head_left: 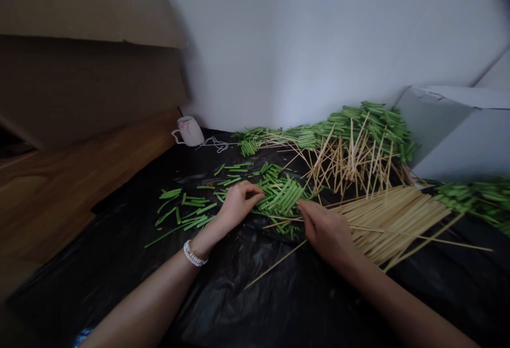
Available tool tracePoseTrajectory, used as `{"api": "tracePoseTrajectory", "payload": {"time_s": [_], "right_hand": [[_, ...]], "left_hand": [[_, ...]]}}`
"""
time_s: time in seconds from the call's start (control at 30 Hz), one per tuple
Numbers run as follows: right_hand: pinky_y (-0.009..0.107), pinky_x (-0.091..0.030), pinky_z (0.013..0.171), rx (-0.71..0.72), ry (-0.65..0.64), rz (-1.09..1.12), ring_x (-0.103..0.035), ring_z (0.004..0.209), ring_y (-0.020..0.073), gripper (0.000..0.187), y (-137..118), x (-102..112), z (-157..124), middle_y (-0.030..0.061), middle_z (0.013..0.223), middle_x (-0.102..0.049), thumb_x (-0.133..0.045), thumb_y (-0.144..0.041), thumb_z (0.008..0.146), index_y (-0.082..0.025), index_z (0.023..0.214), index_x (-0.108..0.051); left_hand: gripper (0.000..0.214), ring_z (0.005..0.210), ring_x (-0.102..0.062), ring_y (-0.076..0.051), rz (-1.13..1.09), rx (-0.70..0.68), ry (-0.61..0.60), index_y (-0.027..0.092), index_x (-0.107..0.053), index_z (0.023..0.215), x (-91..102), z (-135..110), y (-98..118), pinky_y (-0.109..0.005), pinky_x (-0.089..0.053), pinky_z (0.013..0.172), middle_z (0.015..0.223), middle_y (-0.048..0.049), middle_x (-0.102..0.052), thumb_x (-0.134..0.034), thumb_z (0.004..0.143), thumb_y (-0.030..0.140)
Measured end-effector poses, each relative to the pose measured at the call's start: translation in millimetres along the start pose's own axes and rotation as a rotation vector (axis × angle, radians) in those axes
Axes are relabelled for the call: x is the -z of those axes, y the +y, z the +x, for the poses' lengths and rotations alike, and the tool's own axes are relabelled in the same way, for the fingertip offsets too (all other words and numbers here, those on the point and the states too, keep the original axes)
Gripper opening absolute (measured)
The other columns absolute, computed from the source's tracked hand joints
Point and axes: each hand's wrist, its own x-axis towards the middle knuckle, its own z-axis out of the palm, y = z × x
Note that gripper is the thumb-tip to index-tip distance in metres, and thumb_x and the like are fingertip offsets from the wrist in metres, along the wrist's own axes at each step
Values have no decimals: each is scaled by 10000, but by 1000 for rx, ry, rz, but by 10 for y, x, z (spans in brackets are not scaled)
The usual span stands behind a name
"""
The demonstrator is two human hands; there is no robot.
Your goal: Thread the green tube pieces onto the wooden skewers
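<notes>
- Judging from where I stand, the green stem pieces (283, 197) should prove light, crisp and liable to split; best pinched lightly at mid-length.
- Skewers (394, 220): likely light, stiff and apt to roll; best taken along the shaft, clear of the ends.
- Position: the nearest heap of green stem pieces lies between the left hand (238, 204) and right hand (329, 229); the skewers spread just outside the right hand.
- Hands: apart, fingers bent at the heap's edges; whether either grips anything, I cannot tell.
</notes>
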Motion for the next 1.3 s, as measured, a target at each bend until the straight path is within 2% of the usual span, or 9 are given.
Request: {"api": "tracePoseTrajectory", "payload": {"time_s": [0.1,0.2,0.47,0.6,0.7,0.8,0.9,1.1,1.3], "right_hand": [[253,-507,734,10,-5,-13,-679,798,157,274,-16,12,1,84,941,-725,-431,-136,904,-158,1064,-653],[244,-503,723,15,-9,-28,-676,796,152,277,-34,17,-1,80,930,-725,-430,-133,900,-169,1048,-662],[238,-496,694,25,-15,-29,-670,772,147,272,-30,-8,-8,67,911,-725,-421,-142,903,-182,1015,-665],[232,-490,697,21,-21,-38,-670,777,147,269,-34,-3,-6,64,907,-725,-426,-144,901,-185,1023,-662],[228,-488,686,12,-19,-38,-667,776,146,278,-43,7,-3,62,899,-725,-424,-145,899,-189,1035,-662],[229,-488,673,14,-15,-33,-664,761,145,275,-51,14,-2,61,882,-724,-419,-151,906,-191,1009,-671],[226,-484,674,20,-12,-28,-662,758,143,272,-56,19,2,59,867,-723,-414,-157,915,-192,991,-673],[226,-475,678,28,-7,-23,-663,759,144,268,-69,27,6,62,872,-723,-408,-161,928,-185,982,-670],[223,-445,644,37,-14,0,-654,735,137,265,-69,26,0,59,863,-718,-411,-150,920,-176,1012,-659]], "left_hand": [[103,836,-569,-220,253,-105,-80,212,-753,820,-33,-33,-29,-344,-397,820,825,-62,-671,-686,790,285],[112,872,-539,-232,388,-149,-125,213,-743,843,-28,-46,-27,-360,-381,843,857,-68,-652,-681,795,292],[67,877,-528,-232,323,-95,-209,217,-677,849,-2,-58,12,-333,-389,788,838,-34,-684,-658,786,206],[142,885,-556,-227,320,-99,-165,218,-699,933,-8,-48,22,-342,-391,835,886,-51,-690,-619,820,187],[157,897,-579,-221,282,-89,-62,215,-714,925,12,-24,42,-350,-394,878,896,-59,-671,-593,834,175],[140,898,-592,-216,153,-52,51,207,-714,896,31,-9,79,-335,-415,866,902,-57,-665,-593,830,181],[98,858,-612,-200,-67,30,100,201,-712,868,20,-3,116,-309,-432,832,887,-46,-693,-637,810,224],[290,788,-655,-168,-690,324,-18,148,-720,861,-34,-14,156,-291,-472,800,850,-53,-740,-810,662,340],[337,784,-665,-139,-903,489,-19,149,-737,845,-32,-34,175,-248,-467,752,822,-46,-747,-879,569,282]]}}
